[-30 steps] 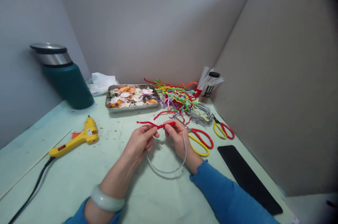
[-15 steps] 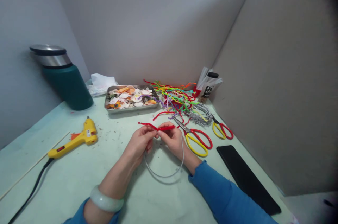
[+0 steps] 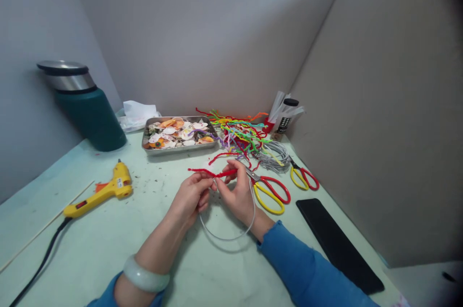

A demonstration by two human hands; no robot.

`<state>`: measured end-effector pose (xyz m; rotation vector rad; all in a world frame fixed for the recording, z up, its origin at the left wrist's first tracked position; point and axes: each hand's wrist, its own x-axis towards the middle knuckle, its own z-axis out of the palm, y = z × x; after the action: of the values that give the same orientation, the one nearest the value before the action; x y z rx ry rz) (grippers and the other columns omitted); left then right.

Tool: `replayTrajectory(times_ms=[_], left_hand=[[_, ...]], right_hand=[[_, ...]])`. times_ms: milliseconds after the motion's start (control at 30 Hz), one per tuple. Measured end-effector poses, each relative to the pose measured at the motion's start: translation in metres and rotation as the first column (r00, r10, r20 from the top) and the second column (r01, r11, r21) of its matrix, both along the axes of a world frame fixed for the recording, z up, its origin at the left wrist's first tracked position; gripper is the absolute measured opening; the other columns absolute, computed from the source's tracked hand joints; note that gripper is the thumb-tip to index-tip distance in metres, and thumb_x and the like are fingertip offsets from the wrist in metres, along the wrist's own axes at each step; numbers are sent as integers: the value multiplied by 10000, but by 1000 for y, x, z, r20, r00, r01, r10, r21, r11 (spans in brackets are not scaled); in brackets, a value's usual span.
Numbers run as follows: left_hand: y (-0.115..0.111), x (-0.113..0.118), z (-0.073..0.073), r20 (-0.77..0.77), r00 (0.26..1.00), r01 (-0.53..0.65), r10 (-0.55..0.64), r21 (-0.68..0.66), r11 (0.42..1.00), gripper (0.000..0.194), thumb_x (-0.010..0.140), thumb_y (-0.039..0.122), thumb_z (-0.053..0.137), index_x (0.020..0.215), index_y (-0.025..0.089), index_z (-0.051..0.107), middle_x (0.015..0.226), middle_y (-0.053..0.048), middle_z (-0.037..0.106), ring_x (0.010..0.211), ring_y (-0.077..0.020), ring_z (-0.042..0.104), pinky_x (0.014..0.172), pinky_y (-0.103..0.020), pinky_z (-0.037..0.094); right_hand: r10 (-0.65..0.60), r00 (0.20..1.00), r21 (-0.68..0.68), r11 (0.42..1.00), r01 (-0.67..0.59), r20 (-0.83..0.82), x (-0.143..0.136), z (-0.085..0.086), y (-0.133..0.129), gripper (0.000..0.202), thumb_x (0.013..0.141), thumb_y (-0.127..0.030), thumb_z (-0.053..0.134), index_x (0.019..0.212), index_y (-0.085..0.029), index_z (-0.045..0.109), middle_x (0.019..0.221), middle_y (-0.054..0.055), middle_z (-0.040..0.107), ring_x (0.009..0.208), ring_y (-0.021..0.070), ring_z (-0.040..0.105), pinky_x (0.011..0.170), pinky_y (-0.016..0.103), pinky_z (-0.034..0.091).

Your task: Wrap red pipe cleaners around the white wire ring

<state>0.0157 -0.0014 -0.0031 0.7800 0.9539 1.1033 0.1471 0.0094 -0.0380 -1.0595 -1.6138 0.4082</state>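
Over the middle of the table, my left hand (image 3: pixel 194 196) pinches a red yarn strand (image 3: pixel 202 170) where it meets a loop of thin grey cord (image 3: pixel 227 239). One end of the yarn sticks out to the left past my fingers. My right hand (image 3: pixel 237 193) has its thumb near the same joint, and its raised, bent fingers are at the yarn's right part. The grey loop hangs below both hands. Just right of my right hand lie scissors (image 3: pixel 271 191) with one red and one yellow handle; their blade tips are hidden behind my fingers.
At the back stand a metal tray (image 3: pixel 177 153) of shells, a heap of coloured yarn (image 3: pixel 242 131), a grey cord coil (image 3: pixel 274 156) and a clear bottle (image 3: pixel 285 119). Left are a glue gun (image 3: pixel 104 193) and a green flask (image 3: pixel 92 116). Right lie more scissors (image 3: pixel 306 178) and a black slab (image 3: pixel 338 244).
My right fingers have lifted and bent higher around the red yarn. My left hand stays at the joint, and the grey loop has shifted slightly.
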Motion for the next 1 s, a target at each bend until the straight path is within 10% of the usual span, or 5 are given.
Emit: replayTrajectory(times_ms=[567,1000], left_hand=[[-1,1,1,-119,992,36,-37,-11,999,157,687,265,611,598,171,523,355,88,342,268,-32,194,269,-171,171],[3,8,-9,-311,939,-135,147,62,989,308,754,395,576,549,176,507,334,76,322,267,-40,215,296,-185,136]], right_hand=[[-63,966,92,995,41,250,5,9,-1,150,793,-244,572,920,-191,513,884,49,543,722,170,509,730,338,410],[-130,938,123,988,95,322,0,5,-2,113,776,-225,558,869,-185,507,855,55,555,786,197,508,738,342,379]])
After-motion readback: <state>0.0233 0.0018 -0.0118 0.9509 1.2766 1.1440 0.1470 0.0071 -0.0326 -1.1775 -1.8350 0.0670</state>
